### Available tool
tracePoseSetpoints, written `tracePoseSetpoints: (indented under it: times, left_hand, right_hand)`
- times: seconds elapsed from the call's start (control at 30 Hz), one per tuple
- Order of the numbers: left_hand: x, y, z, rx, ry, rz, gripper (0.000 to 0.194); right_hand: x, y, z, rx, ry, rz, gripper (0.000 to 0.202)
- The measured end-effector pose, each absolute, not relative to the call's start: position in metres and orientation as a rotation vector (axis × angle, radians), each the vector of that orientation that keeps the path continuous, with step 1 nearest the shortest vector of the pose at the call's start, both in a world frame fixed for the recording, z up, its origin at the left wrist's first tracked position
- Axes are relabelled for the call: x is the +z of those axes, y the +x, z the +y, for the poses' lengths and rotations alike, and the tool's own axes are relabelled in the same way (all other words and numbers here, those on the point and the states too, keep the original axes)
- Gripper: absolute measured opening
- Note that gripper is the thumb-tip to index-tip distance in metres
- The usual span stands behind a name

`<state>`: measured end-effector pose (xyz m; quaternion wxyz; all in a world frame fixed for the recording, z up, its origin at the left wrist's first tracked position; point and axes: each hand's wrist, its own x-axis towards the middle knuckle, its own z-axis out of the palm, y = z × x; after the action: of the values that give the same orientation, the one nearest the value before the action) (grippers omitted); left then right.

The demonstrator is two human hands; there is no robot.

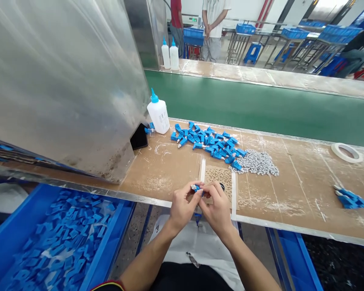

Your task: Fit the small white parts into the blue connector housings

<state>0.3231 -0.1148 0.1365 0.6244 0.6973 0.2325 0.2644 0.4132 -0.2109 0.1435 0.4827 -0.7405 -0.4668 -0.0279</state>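
Note:
My left hand (182,208) is closed in a pinch around a small blue plastic part with a white tip (195,188), at the bench's front edge. My right hand (216,208) meets it from the other side, its thumb and fingertips pressed together on the same part; the fingers hide most of it. Just below the hands, a small blue piece (197,217) shows against the white cloth; I cannot tell whether it is held. Beyond them lie a pile of blue plastic parts (210,141) and a heap of small grey pieces (257,162). Under the right hand is a speckled tan pad (219,174).
A white squeeze bottle (158,113) stands beside a large metal housing (69,81). Blue bins flank me: parts in the left bin (109,238), dark pieces in the right bin (303,258). A tape roll (347,152) and several blue parts (351,199) lie rightward. A green conveyor (261,105) runs behind.

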Motion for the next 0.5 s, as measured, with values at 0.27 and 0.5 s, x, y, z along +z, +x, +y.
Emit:
tracePoseSetpoints:
  times: [0.27, 0.5]
  left_hand:
    - [0.157, 0.365, -0.107, 0.266, 1.821, 0.203, 0.03]
    - [0.162, 0.441, -0.022, 0.471, 2.536, 0.368, 0.027]
  right_hand:
    - [0.144, 0.439, -0.251, -0.189, -1.96, -1.032, 0.009]
    - [0.141, 0.571, -0.392, -0.564, -2.57, -0.489, 0.022]
